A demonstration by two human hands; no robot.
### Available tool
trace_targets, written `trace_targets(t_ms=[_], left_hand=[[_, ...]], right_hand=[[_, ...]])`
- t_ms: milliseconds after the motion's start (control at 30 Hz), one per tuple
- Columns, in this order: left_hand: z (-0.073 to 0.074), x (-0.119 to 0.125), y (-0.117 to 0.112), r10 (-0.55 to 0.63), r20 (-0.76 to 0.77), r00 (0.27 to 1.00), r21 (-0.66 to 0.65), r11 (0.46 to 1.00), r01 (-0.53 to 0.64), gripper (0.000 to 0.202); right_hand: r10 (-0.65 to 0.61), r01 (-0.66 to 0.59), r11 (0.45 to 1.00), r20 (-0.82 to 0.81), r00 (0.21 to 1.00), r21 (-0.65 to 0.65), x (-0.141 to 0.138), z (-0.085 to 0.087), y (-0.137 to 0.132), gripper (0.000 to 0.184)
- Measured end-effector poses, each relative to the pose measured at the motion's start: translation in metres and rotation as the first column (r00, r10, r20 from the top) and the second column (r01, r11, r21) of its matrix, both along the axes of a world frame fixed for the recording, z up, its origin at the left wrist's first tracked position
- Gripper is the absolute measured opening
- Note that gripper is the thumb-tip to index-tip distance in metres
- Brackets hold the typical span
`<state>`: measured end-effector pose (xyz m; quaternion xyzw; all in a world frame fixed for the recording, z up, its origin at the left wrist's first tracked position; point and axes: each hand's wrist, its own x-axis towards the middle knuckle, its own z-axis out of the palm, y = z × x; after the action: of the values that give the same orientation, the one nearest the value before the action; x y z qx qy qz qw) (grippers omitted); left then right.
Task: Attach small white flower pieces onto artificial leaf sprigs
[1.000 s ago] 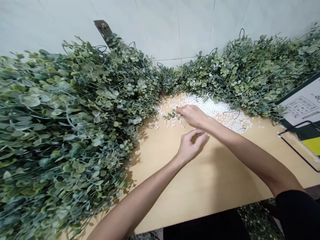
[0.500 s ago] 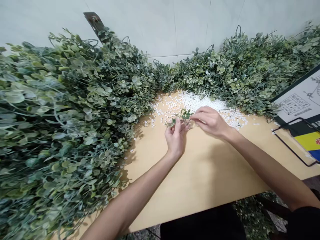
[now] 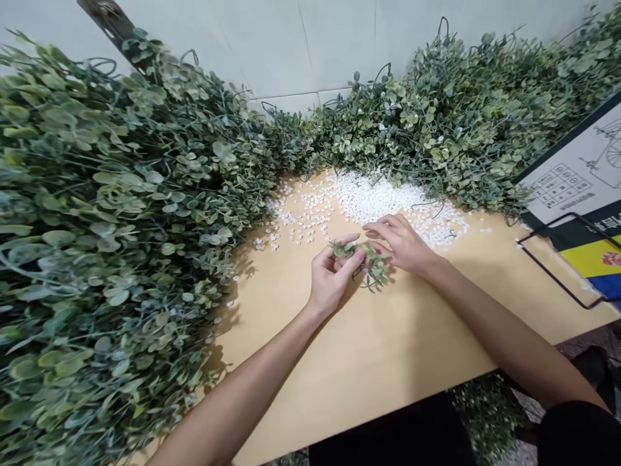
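Observation:
A small green leafy sprig [image 3: 369, 260] sits between both my hands, just above the tan tabletop [image 3: 388, 349]. My left hand [image 3: 332, 275] pinches its left end between thumb and fingers. My right hand [image 3: 400, 244] holds its right side with curled fingers. Just beyond the hands lies a scatter of small white beads [image 3: 369, 200].
A big heap of artificial green foliage [image 3: 111, 226] fills the left side, and a second heap [image 3: 460, 123] runs along the back wall to the right. At the right edge lean a printed chart board [image 3: 572, 181] and a black wire stand [image 3: 557, 272].
My right hand picked the sprig up from among the white beads and drew it toward me. My left hand came up and took hold of its other end.

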<state>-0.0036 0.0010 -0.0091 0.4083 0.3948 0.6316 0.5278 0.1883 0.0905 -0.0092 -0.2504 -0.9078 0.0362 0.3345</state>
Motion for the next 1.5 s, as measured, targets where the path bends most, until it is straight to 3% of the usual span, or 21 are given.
trace_targets(t_ms=[167,333,467,533,667,867,1000,1133,1500], left_hand=[[0.001,0.0,-0.001,-0.106,-0.068,0.992,-0.02,0.994,0.105,0.055],[-0.005,-0.003,0.002,-0.12,-0.086,0.989,0.033,0.992,0.124,0.027],[-0.007,-0.003,0.003,-0.15,-0.086,0.985,0.013,0.988,0.152,0.024],[-0.007,-0.003,0.003,-0.162,-0.049,0.986,-0.034,0.986,0.16,0.028],[-0.005,-0.003,0.002,-0.147,-0.001,0.989,-0.107,0.983,0.146,0.037],[0.002,-0.001,0.003,-0.144,-0.024,0.989,-0.118,0.983,0.14,0.028],[0.007,0.0,0.002,-0.114,-0.024,0.993,-0.164,0.98,0.109,0.031],[0.01,0.001,0.0,-0.082,-0.084,0.993,-0.187,0.98,0.065,0.035],[0.006,0.001,0.002,-0.079,-0.114,0.99,-0.136,0.989,0.063,0.035]], right_hand=[[0.012,-0.011,1.0,0.042,0.999,-0.012,-0.009,-0.012,0.0,0.033],[-0.024,0.02,0.998,-0.073,0.997,-0.063,-0.009,-0.008,0.0,0.022],[-0.053,-0.031,0.966,-0.311,0.949,-0.257,-0.007,0.003,-0.003,0.015],[-0.096,-0.129,0.896,-0.47,0.878,-0.424,-0.008,0.007,-0.004,0.014],[-0.226,-0.364,0.654,-0.631,0.742,-0.663,-0.01,0.014,-0.008,0.038],[-0.275,-0.523,0.425,-0.656,0.702,-0.738,-0.008,0.022,-0.011,0.048],[-0.294,-0.577,0.337,-0.665,0.687,-0.744,-0.008,0.02,-0.012,0.049],[-0.322,-0.603,0.302,-0.674,0.665,-0.739,-0.01,0.017,-0.012,0.05],[-0.359,-0.56,0.318,-0.643,0.676,-0.765,-0.016,0.016,-0.016,0.048]])
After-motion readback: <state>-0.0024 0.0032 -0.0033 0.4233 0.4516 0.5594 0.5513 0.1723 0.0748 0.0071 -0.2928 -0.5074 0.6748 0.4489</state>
